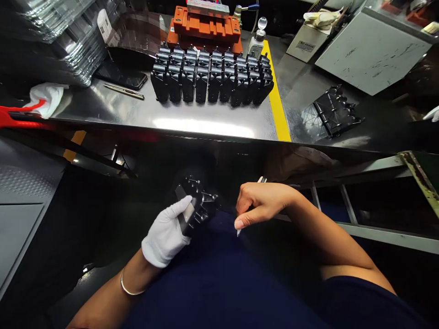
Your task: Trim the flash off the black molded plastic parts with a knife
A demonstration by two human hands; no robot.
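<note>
One shiny metal table [192, 116] crosses the upper half of the frame, its smooth top reflecting the lamp light as a white band. A flat yellow strip [278, 105] runs over it, right of the centre. Below the table the room is dark; at the lower left there is a grey cabinet [20, 237] with a dimpled panel.

In the middle of the frame, the left hand [166, 233], in a white cloth glove, grasps a black part [199, 211] of hard plastic, with a flat side and many small pegs. The bare right hand [259, 201], near the centre, has its fingers bent around a thin tool [262, 179]; only its two pale ends are visible, so I cannot tell its kind.

At the upper centre, a row of similar black pieces [212, 77], with rounded tops, stands on the table before an orange block [207, 25] with notches. At the upper left are stacked clear trays [80, 52], glossy and ridged, and a soft, crumpled white cloth [48, 98].
</note>
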